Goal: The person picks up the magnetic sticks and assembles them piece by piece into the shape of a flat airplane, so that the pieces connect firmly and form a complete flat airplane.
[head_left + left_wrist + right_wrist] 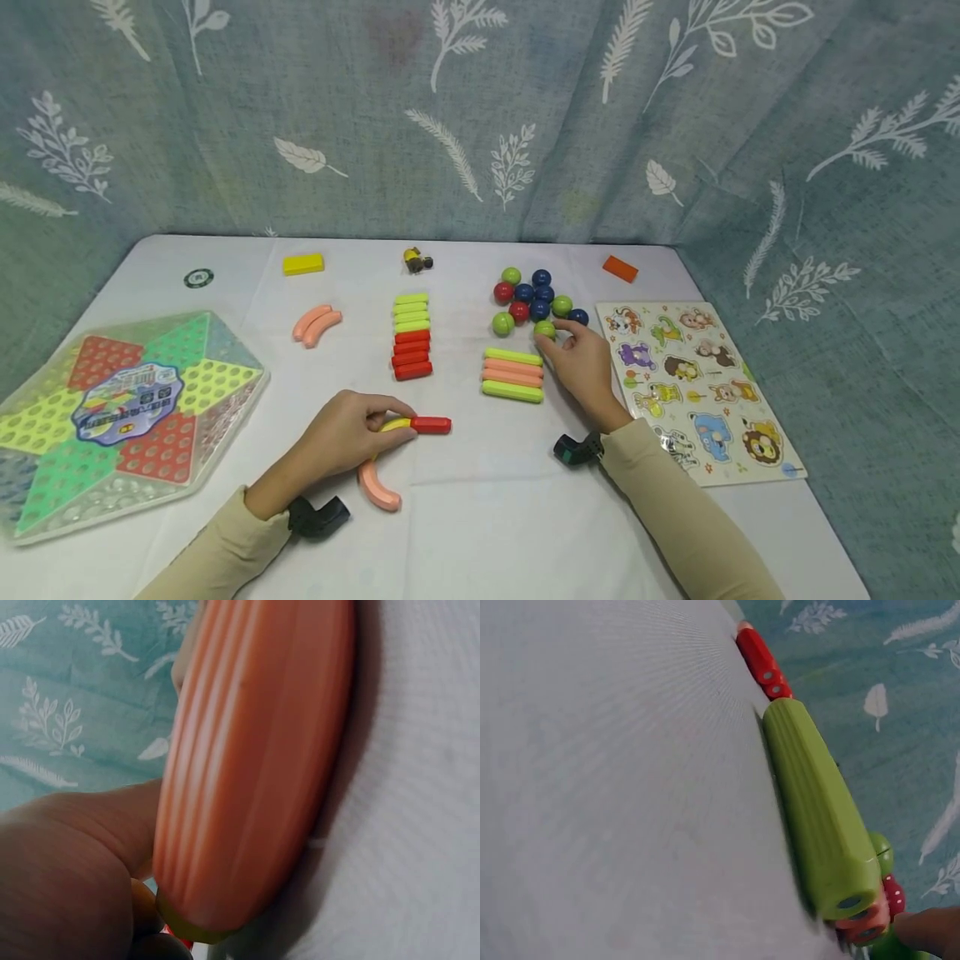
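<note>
My left hand (343, 433) pinches a yellow curved stick (396, 424) just above the cloth. A short red stick (432, 425) meets the yellow one's right end, and a pink curved stick (380, 490) bends down below the hand. The left wrist view shows that pink stick (247, 765) up close, its yellow neighbour at its lower end. With thumb and forefinger, my right hand (583, 364) holds a green ball (544, 330) at the front of the ball cluster. Beside that hand lies a stack of green and pink straight sticks (513, 376); metal discs show in their ends in the right wrist view.
Green, red and blue balls (539, 309) gather behind the right hand. Red and green sticks (412, 337) form a column at centre. Two pink curved sticks (317, 325) lie left of it. A star game board (127, 417) and an animal puzzle board (701, 392) flank the table.
</note>
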A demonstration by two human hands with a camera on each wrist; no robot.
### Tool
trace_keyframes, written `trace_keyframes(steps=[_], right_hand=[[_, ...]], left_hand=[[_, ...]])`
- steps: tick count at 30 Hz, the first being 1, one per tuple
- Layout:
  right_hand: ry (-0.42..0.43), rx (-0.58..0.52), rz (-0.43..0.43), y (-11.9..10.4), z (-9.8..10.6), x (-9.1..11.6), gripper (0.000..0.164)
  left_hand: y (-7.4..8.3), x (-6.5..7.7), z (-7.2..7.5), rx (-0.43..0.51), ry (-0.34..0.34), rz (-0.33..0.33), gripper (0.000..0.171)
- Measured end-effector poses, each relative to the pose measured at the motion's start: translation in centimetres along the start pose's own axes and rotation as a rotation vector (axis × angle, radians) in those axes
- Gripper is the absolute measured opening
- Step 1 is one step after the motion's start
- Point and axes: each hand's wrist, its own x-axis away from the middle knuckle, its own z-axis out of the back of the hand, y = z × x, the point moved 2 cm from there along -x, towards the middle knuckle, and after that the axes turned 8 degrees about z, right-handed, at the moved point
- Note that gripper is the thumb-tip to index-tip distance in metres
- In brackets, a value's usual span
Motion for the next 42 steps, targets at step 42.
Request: trace_keyframes(steps=[42], right_hand=[[-0.319, -0.089, 0.415, -7.8, -3.0, 9.8, 0.036]], left_hand=[[0.0, 0.1, 0.1, 0.057, 0.021, -0.001, 0.017]])
